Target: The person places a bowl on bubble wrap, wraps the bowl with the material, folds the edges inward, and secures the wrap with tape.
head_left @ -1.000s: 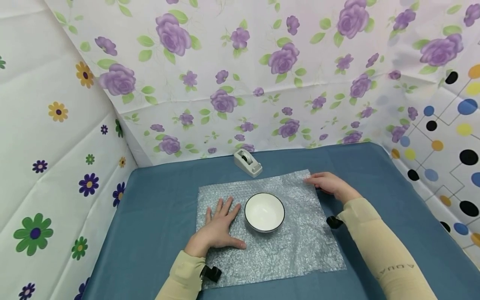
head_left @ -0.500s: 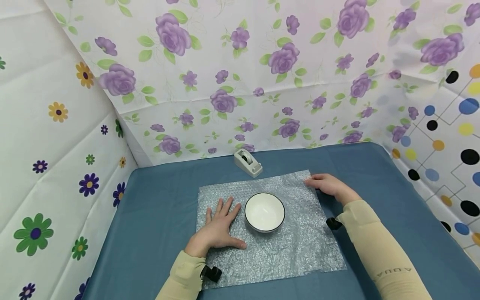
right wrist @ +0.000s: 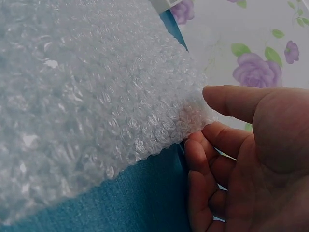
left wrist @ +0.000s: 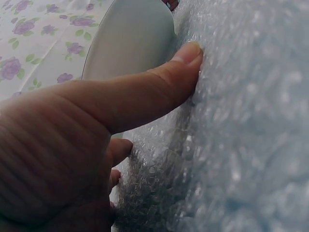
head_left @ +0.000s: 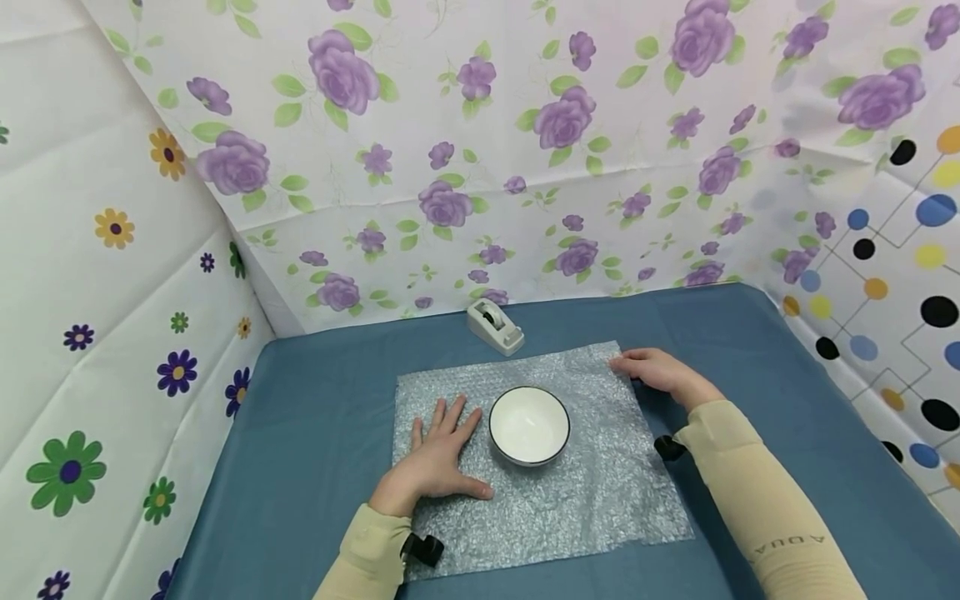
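A sheet of bubble wrap (head_left: 570, 508) lies spread on the blue cloth. On it, near the middle, stands a white bowl (head_left: 529, 425) with a dark rim, upright. My left hand (head_left: 435, 467) rests on the sheet left of the bowl, fingers spread; in the left wrist view the thumb (left wrist: 159, 87) lies across the wrap with the bowl behind it. At the sheet's far right corner my right hand (head_left: 663, 373) pinches the bubble wrap between thumb and forefinger, as the right wrist view shows, with the other fingers (right wrist: 200, 186) curled below the edge.
Behind the sheet, a white tape dispenser (head_left: 496, 327) stands near the back of the blue-covered table (head_left: 322, 433). A flowered curtain (head_left: 450, 167) rises behind it, with patterned cloths at the left and right sides.
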A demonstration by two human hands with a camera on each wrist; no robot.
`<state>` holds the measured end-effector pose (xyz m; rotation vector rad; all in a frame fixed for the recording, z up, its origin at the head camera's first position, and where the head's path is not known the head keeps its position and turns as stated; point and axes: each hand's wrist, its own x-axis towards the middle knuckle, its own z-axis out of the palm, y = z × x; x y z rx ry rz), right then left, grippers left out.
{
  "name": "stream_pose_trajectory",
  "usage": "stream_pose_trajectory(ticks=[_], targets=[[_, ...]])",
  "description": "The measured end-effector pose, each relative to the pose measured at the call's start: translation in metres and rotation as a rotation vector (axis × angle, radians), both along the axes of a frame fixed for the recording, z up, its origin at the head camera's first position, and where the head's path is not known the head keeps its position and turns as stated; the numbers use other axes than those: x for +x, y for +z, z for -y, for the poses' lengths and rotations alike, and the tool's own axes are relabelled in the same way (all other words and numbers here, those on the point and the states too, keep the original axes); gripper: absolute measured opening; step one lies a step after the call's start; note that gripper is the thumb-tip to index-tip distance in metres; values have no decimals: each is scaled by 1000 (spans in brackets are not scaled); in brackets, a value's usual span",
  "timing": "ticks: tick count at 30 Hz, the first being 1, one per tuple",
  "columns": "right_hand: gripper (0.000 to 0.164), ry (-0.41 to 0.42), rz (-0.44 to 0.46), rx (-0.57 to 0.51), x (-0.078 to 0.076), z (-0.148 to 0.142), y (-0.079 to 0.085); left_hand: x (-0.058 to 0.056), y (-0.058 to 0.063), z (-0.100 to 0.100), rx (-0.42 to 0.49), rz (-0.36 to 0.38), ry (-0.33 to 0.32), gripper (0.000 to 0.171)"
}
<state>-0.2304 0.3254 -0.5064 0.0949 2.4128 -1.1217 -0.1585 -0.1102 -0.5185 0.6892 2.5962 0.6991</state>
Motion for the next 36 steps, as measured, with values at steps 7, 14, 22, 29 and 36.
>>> stream_pose_trajectory(ticks=[7, 14, 22, 29, 36], targets=[[79, 7, -3, -1, 0, -1, 1, 0, 0, 0, -2, -4, 2, 124], [82, -1, 0, 3, -1, -1, 2, 0, 1, 0, 8, -4, -2, 124], [74, -5, -11, -2, 1, 0, 1, 1, -1, 1, 17, 3, -3, 124], [74, -22, -19, -28, 4, 2, 3, 0, 2, 0, 5, 1, 2, 124], [81, -61, -4, -54, 12, 2, 5, 2, 4, 0, 2, 0, 1, 125]])
